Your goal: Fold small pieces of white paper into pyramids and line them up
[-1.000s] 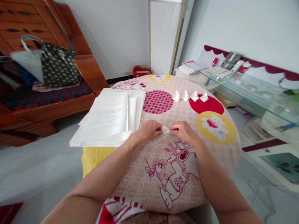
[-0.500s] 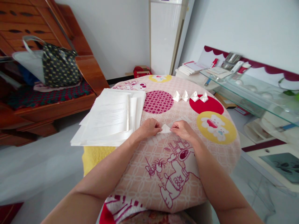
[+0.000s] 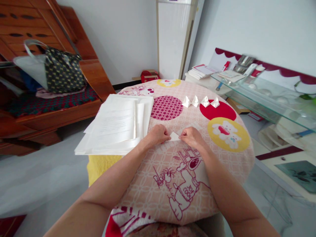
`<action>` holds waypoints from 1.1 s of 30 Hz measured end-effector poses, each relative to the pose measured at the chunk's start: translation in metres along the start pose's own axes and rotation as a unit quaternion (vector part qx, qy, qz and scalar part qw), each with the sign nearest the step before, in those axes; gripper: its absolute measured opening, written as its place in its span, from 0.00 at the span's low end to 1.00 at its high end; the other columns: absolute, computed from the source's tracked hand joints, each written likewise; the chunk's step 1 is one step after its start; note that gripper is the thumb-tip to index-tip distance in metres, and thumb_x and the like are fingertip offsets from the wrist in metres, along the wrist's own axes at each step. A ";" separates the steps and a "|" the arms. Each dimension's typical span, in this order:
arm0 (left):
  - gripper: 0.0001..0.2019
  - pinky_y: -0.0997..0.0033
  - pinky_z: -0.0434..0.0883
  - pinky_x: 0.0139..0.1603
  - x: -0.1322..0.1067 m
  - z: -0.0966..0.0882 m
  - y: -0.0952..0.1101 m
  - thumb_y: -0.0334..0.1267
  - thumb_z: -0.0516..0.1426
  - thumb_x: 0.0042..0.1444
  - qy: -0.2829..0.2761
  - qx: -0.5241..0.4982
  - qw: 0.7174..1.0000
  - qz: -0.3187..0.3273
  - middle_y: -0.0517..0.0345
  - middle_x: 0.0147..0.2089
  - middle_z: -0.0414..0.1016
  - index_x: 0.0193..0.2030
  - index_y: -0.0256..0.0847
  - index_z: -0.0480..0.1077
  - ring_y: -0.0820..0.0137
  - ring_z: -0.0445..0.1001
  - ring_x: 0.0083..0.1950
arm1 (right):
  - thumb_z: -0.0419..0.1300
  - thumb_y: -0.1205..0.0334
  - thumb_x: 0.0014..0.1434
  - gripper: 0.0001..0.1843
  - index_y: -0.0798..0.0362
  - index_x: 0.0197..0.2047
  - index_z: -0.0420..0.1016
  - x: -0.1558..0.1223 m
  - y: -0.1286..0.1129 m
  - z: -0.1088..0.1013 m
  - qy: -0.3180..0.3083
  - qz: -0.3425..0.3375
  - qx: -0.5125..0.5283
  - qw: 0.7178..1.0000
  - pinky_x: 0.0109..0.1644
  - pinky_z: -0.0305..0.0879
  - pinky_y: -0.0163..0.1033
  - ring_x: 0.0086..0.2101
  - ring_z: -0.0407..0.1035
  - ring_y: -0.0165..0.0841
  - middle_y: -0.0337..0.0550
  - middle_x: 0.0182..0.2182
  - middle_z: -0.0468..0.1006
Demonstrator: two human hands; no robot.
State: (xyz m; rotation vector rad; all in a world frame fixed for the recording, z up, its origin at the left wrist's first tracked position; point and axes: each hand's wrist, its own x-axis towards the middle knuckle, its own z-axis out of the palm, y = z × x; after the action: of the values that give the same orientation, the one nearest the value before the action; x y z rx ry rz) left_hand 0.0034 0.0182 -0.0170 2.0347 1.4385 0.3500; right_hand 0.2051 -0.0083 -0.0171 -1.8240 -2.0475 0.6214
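Note:
Between my two hands, low over the patterned tablecloth (image 3: 170,184), is a small piece of white folded paper (image 3: 174,136) with a pointed top. My left hand (image 3: 158,134) pinches its left corner, and my right hand (image 3: 191,136) pinches the right one. The fingertips partly cover both corners. Farther back, several small folded white paper shapes (image 3: 195,101) stand in a row, two of them on or beside the red circle of the cloth. To the left of my left hand lies a stack of white paper sheets (image 3: 116,121), the top ones printed.
A glass shelf unit (image 3: 271,98) with metal containers (image 3: 244,62) and papers (image 3: 202,71) borders the table on the right. On the left stands a wooden bench (image 3: 93,75) carrying a dark patterned bag (image 3: 64,69). A tall white cabinet-like unit (image 3: 172,39) is behind the table.
Both hands keep their pinch on the paper and have barely moved. The paper's visible face now looks plainer, without the centre crease line seen before. The row and the stack stay put.

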 end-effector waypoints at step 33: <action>0.16 0.69 0.73 0.49 -0.008 0.017 -0.005 0.18 0.51 0.55 0.033 0.041 0.947 0.316 0.52 0.44 0.78 0.40 0.37 0.76 0.68 0.77 0.46 | 0.65 0.65 0.56 0.08 0.56 0.26 0.80 0.001 -0.006 -0.005 -0.043 0.028 -0.017 0.999 0.30 0.55 0.35 0.25 0.68 0.31 0.42 0.20 0.76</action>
State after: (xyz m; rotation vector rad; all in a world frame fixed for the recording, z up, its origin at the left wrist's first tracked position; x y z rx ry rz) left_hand 0.0061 0.0064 -0.0325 2.5407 0.8050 0.6306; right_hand 0.2027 -0.0075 -0.0097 -1.9109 -2.0799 0.6970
